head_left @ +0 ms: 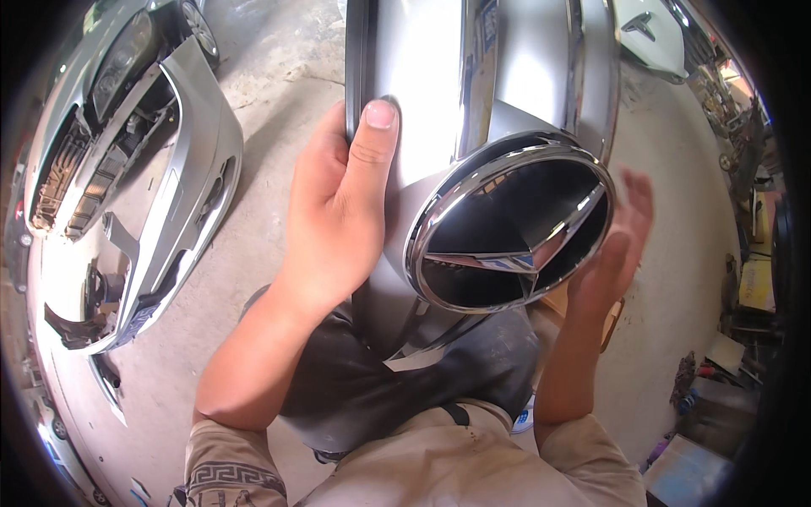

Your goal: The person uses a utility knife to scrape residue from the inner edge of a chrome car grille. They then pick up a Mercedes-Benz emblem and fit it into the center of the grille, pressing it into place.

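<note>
A silver car grille (pixel 422 93) with chrome strips stands in front of me, its lower end over my dark trousers. It carries a big round badge (pixel 498 279), black with a chrome rim and chrome spokes. My left hand (pixel 338 211) grips the grille's left edge, thumb on the silver face and fingers behind the dark border. Beside the badge's right rim is my right hand (pixel 612 245), slightly blurred. Its fingers stretch upward and the thumb stands apart; whether it touches the grille I cannot tell.
On the left, a silver bumper (pixel 194 160) hangs off or lies against a silver car (pixel 110 51) with its front opened up. A white car part (pixel 650 38) lies at the far right. Several parts and a yellow box (pixel 756 283) line the right side of the concrete floor (pixel 676 220).
</note>
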`<state>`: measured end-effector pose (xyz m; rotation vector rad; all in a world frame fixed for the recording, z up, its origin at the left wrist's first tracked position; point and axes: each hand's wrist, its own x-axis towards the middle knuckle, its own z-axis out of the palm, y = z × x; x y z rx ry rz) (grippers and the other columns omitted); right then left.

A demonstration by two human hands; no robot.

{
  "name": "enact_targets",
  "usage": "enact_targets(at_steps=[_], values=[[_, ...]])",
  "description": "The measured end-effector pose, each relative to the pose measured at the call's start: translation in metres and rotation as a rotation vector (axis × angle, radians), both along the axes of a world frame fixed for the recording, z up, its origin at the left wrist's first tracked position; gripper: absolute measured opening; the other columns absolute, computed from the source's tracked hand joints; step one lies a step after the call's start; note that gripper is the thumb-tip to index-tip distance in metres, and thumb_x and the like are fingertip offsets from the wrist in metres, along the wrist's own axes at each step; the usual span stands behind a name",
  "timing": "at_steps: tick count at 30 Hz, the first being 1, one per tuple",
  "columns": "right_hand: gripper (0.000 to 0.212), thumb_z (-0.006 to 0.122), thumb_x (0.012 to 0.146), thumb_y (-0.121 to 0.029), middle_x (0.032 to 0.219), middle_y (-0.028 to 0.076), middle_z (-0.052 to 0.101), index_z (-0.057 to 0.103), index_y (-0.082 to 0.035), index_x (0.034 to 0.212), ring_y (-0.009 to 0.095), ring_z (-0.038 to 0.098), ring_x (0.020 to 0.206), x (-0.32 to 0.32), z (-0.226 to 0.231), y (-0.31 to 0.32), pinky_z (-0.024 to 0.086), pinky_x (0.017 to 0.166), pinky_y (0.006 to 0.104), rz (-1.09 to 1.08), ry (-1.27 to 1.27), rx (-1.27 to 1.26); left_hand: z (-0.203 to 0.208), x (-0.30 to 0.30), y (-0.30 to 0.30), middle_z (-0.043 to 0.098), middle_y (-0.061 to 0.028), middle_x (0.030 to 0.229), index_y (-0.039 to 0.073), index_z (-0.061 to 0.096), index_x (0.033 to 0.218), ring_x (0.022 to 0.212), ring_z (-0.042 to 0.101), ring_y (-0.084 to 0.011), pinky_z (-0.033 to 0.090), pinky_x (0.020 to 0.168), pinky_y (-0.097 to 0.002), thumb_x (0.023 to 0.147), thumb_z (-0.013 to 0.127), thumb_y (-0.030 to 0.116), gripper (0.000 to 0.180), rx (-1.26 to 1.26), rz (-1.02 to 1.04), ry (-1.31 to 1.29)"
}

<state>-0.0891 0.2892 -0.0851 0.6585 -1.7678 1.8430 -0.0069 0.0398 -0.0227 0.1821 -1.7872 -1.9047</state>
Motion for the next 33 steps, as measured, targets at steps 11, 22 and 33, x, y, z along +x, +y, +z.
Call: enact_targets(at_steps=[11, 22, 33], values=[[0.079, 0.059, 0.094, -0.056, 0.132, 0.019, 0.056, 0.041, 0.003, 0.144, 0.028, 0.061, 0.117, 0.021, 0.005, -0.006, 0.054, 0.095, 0.0378, 0.191, -0.315, -0.033, -0.003, -0.001, -0.006, 0.063, 0.0032, 0.091, 0.0, 0.064, 0.116, 0.082, 0.051, -0.0024, 0.041, 0.073, -0.0184, 0.104, 0.051, 0.046, 0.049, 0.084, -0.087, -0.083], [0.09, 0.063, 0.091, -0.056, 0.131, 0.022, 0.057, 0.033, 0.009, 0.146, 0.029, 0.061, 0.118, 0.021, 0.003, -0.007, 0.052, 0.099, 0.039, 0.1, -0.347, -0.087, 0.001, 0.002, -0.004, 0.065, -0.0087, 0.112, -0.001, 0.057, 0.13, 0.103, 0.058, -0.012, 0.046, 0.092, -0.026, 0.101, 0.052, 0.056, 0.064, 0.259, -0.218, -0.083], [0.082, 0.061, 0.093, -0.054, 0.126, 0.021, 0.061, 0.039, 0.006, 0.143, 0.028, 0.066, 0.109, 0.029, 0.013, -0.016, 0.059, 0.087, 0.0361, 0.231, -0.354, -0.12, 0.011, 0.011, -0.016, 0.058, -0.0085, 0.13, -0.002, 0.038, 0.147, 0.116, 0.057, -0.0167, 0.043, 0.103, -0.031, 0.095, 0.062, 0.038, 0.07, 0.098, -0.466, -0.076]])
